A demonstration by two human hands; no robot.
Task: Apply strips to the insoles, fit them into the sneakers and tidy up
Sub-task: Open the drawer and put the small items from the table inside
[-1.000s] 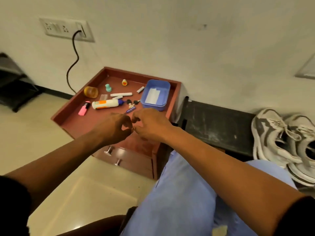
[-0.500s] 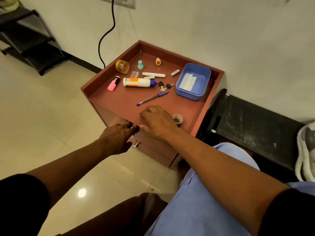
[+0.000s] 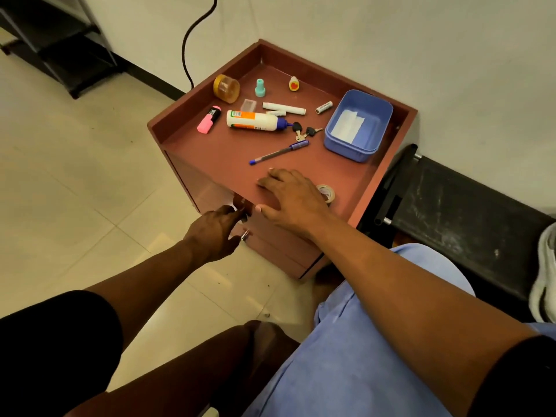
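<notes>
A dark shelf rack (image 3: 60,46) stands at the far left on the tiled floor (image 3: 75,182), and a black cable (image 3: 192,40) hangs down the wall toward the red-brown counter (image 3: 216,155), a small cabinet with a raised rim.

The left hand (image 3: 218,233) reaches to the counter's near front face, its fingers curled at a metal drawer knob (image 3: 244,235); whether it actually grips a knob cannot be told, since the fingertips are hidden.

On the counter's left part lie a pink highlighter (image 3: 207,120), an amber jar (image 3: 226,88) on its side, a teal cap-shaped piece (image 3: 260,88) and a white glue bottle (image 3: 255,121) on its side. Farther right are a small yellow bottle with a red heart (image 3: 294,84), a white marker (image 3: 284,108), 2 black-headed keys (image 3: 304,131), a blue pen (image 3: 278,152) and a small battery (image 3: 324,107).

The right hand (image 3: 293,197) rests flat on the near counter edge, fingers spread and relaxed, holding nothing. Just right of it, partly hidden, sits a roll of tape (image 3: 326,192).

The white strips (image 3: 349,124) lie inside the blue tub (image 3: 377,136) at the counter's far right corner. A black bench (image 3: 469,215) runs to the right, with part of a white sneaker (image 3: 544,272) at the frame edge.
</notes>
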